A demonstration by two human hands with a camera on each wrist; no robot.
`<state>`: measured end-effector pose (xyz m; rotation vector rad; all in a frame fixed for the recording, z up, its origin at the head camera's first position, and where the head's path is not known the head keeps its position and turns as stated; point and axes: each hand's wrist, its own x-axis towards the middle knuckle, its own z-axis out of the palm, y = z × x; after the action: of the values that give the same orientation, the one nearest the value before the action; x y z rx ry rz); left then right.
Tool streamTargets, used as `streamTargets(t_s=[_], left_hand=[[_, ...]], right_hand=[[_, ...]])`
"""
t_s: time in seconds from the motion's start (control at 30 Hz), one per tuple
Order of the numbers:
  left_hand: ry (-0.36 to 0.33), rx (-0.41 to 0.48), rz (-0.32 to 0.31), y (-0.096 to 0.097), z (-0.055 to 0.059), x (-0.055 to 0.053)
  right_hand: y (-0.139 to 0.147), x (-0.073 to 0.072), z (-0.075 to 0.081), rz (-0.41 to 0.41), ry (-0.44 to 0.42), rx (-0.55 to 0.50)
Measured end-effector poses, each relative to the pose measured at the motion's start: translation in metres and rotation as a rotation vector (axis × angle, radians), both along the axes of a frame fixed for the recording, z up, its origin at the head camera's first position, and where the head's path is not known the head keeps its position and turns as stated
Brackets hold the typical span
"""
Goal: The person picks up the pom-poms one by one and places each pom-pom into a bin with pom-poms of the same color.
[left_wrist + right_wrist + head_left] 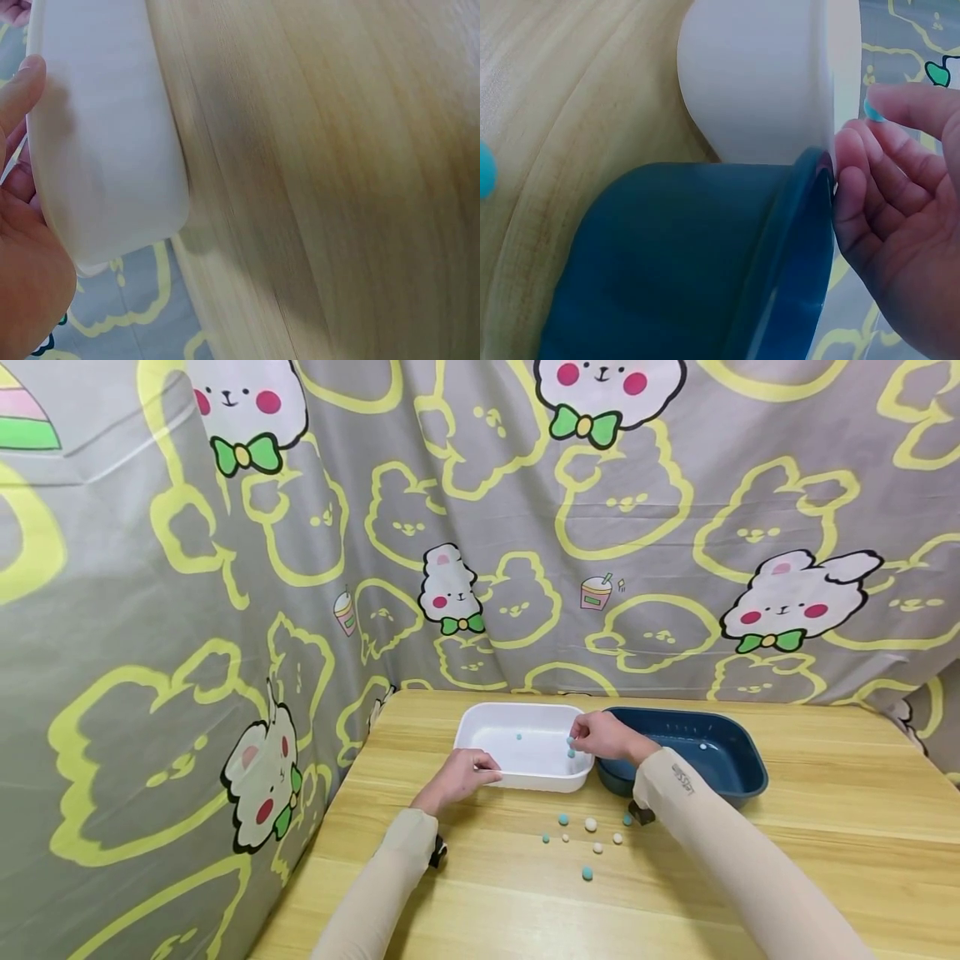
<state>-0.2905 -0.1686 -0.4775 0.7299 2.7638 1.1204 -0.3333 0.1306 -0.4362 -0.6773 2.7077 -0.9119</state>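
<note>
My left hand (467, 772) grips the near rim of a white basin (525, 782) at its left corner. In the left wrist view, the thumb (28, 86) lies on the outside of the wall and the other fingers are behind the rim. Over the basin's right end, my right hand (602, 735) pinches a small light-blue ball (872, 111) between thumb and forefinger. Inside the white basin are small blue balls, one toward the back (518, 737) and one just under the right hand (571, 754).
Close on the right stands a dark blue basin (738, 777) with a white ball (702, 746) in it; my right forearm crosses its front. Several blue and white balls (587, 873) lie on the wooden table (480, 893) in front. A patterned curtain (517, 635) hangs behind and at left.
</note>
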Motion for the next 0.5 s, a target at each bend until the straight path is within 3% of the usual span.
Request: streamTargets(t_s=[0.5], left_hand=[[-0.001,-0.006,0.003,0.000,0.003,0.003]], right_hand=[[-0.003,-0.012,0.000,-0.024,-0.036,0.003]])
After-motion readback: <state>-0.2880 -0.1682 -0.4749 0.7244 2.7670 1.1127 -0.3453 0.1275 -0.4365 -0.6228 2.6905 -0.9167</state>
